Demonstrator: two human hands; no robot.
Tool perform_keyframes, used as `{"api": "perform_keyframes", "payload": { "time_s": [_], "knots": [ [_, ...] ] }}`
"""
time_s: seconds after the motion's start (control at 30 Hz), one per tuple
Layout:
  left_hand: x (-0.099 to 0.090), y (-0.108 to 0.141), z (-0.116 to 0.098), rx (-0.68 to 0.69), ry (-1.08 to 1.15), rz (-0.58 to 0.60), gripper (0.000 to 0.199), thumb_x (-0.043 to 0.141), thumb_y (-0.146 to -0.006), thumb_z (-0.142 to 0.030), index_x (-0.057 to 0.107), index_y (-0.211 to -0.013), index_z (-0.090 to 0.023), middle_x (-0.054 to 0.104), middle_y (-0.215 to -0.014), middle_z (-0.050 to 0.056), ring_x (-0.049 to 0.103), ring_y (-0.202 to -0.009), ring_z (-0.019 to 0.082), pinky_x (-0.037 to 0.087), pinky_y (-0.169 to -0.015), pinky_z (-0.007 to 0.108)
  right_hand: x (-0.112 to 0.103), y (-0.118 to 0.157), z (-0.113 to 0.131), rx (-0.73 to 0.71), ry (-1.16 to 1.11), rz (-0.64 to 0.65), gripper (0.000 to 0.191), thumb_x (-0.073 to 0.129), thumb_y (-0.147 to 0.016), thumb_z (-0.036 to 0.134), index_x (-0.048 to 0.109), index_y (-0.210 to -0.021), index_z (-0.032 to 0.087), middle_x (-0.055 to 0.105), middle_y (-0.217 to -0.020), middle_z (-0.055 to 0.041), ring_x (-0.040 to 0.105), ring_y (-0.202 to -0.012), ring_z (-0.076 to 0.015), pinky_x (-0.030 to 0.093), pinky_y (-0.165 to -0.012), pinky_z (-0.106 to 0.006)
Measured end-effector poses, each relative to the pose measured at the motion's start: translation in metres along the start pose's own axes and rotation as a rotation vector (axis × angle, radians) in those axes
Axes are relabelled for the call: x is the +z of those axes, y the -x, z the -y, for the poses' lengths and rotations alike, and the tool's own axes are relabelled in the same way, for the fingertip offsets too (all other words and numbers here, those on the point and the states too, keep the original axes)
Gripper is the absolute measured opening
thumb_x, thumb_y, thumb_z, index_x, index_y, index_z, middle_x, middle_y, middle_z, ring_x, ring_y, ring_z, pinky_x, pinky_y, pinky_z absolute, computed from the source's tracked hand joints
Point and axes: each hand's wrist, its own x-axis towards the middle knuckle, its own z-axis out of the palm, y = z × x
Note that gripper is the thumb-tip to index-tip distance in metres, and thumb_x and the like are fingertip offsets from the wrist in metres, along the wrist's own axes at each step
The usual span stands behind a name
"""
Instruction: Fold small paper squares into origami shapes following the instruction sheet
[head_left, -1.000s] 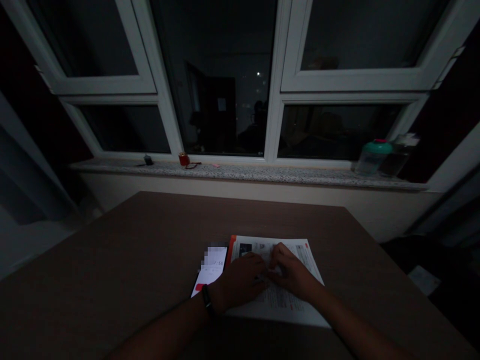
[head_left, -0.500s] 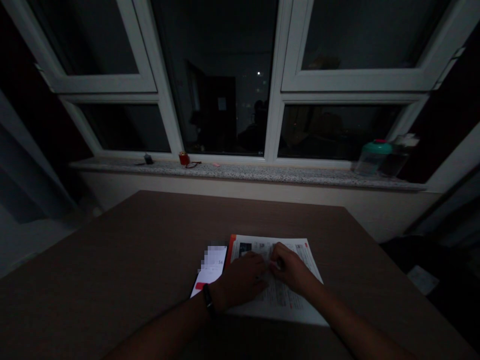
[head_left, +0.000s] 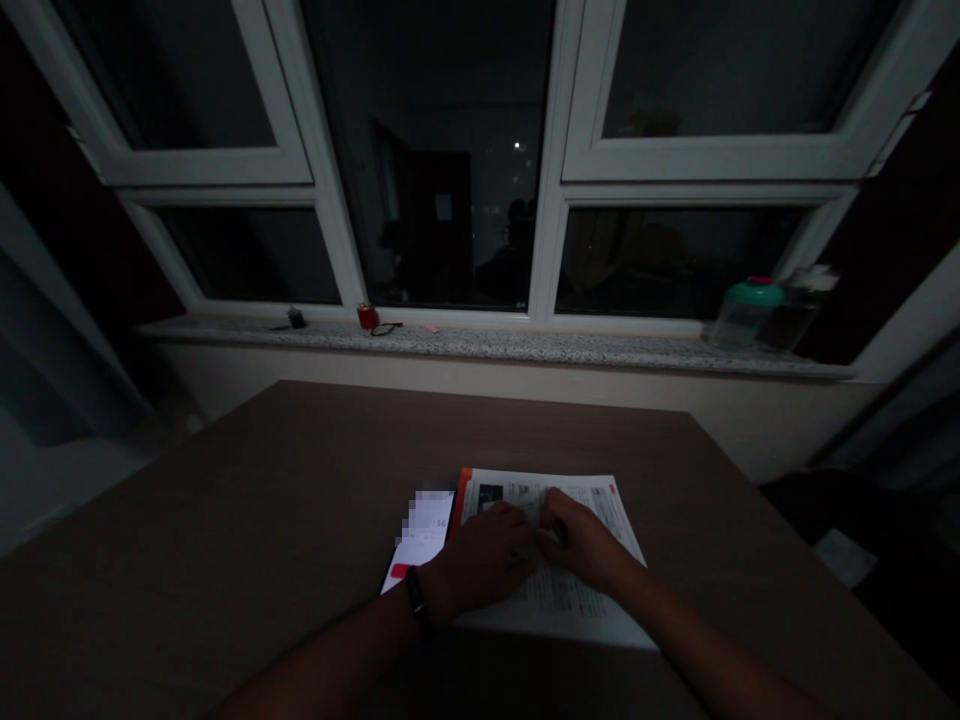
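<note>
A printed page or booklet [head_left: 592, 605] with an orange left edge lies on the brown table [head_left: 337, 440]. My left hand [head_left: 487, 560], with a dark band at the wrist, rests over its left half, fingers bent together. Close beside it, above the middle of the page, my right hand [head_left: 577, 535] is closed with thumb and fingers drawn together. Something small and pale seems to be between the two hands, too dim to make out. Left of the page lies a phone [head_left: 420, 545] with a lit screen, partly beside my left wrist.
Along the speckled window sill [head_left: 517, 347] stand a small red jar [head_left: 367, 317], glasses [head_left: 386, 328], a small dark item [head_left: 296, 318] and, at the right, a clear container with a green lid [head_left: 750, 310] beside another bottle [head_left: 799, 310].
The fingers of my right hand have shifted slightly, and the dark spot that showed between them is less visible. My left hand has hardly moved.
</note>
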Motion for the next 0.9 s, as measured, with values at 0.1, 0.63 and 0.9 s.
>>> {"api": "perform_keyframes", "payload": {
  "time_s": [0.1, 0.63, 0.9],
  "knots": [
    [0.0021, 0.0004, 0.0011, 0.007, -0.004, -0.02, 0.018, 0.064, -0.089, -0.025, 0.058, -0.106, -0.019, 0.061, -0.113, 0.006, 0.054, -0.111, 0.025, 0.044, -0.097, 0.038, 0.0, -0.0012, -0.0007, 0.049, 0.038, -0.068, 0.018, 0.056, -0.082, 0.01, 0.043, -0.081, 0.023, 0.049, -0.081, 0.0026, 0.049, -0.07, -0.0143, 0.035, -0.063, -0.025],
    [-0.0019, -0.001, -0.0011, 0.019, -0.073, 0.02, 0.011, 0.059, -0.093, -0.024, 0.059, -0.103, -0.02, 0.062, -0.107, 0.004, 0.056, -0.102, 0.023, 0.046, -0.087, 0.033, 0.0014, 0.003, -0.0006, 0.062, 0.005, 0.05, 0.02, 0.066, -0.076, 0.015, 0.048, -0.081, 0.023, 0.057, -0.079, 0.0032, 0.053, -0.07, -0.0142, 0.036, -0.061, -0.024],
    [-0.0016, -0.0015, -0.005, -0.001, -0.108, 0.0, 0.008, 0.062, -0.091, -0.025, 0.057, -0.094, -0.019, 0.061, -0.104, 0.004, 0.056, -0.101, 0.023, 0.046, -0.084, 0.034, 0.0026, -0.0053, -0.0098, 0.078, 0.116, -0.167, 0.015, 0.056, -0.079, 0.013, 0.045, -0.076, 0.022, 0.053, -0.077, 0.001, 0.051, -0.07, -0.0161, 0.035, -0.062, -0.026]
  ]
}}
